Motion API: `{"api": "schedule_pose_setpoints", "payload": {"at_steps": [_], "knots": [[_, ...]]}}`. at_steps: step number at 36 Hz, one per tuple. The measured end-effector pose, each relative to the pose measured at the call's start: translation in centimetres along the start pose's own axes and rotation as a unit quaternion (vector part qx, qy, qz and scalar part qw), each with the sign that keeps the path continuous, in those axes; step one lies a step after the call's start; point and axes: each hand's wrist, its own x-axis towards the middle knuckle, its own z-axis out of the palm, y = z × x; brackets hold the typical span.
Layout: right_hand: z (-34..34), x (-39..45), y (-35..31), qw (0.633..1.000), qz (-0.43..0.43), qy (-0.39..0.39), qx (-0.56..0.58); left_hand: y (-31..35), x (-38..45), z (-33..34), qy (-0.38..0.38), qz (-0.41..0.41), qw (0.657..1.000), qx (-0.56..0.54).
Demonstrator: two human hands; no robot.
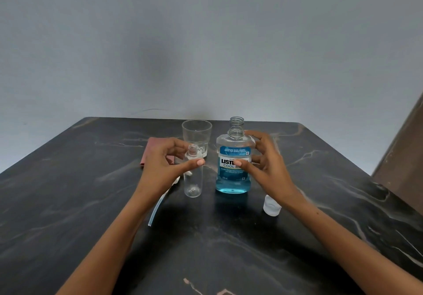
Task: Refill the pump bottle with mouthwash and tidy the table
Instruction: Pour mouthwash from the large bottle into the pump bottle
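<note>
A small clear empty pump bottle (193,180) stands uncapped near the table's middle. My left hand (164,164) curls round its upper part, thumb across the front and fingers behind. Right of it stands the mouthwash bottle (233,180), cap off, with blue liquid filling its lower part. My right hand (263,164) holds it from the right, thumb on the label and fingers round the shoulder. The pump's pale dip tube (156,207) lies on the table under my left wrist; the pump head is mostly hidden. A translucent cap (271,206) stands below my right wrist.
An empty drinking glass (196,134) stands behind the pump bottle. A folded reddish cloth (147,155) lies left of it, partly behind my left hand. The dark marbled table (91,203) ends at a grey wall; a brown surface rises at the far right.
</note>
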Motion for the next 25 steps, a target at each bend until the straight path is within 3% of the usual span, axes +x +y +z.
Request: {"api": "schedule_pose_setpoints", "payload": {"at_steps": [6,25], "knots": [[-1.1,1.4,-0.3,0.999,-0.003,-0.031,-0.029,0.0,0.0,0.0,0.005,0.012,1.000,-0.006],[-4.1,4.7,-3.3,0.960,-0.027,-0.236,-0.149,0.0,0.1,-0.2,-0.023,-0.033,0.998,-0.045]]}}
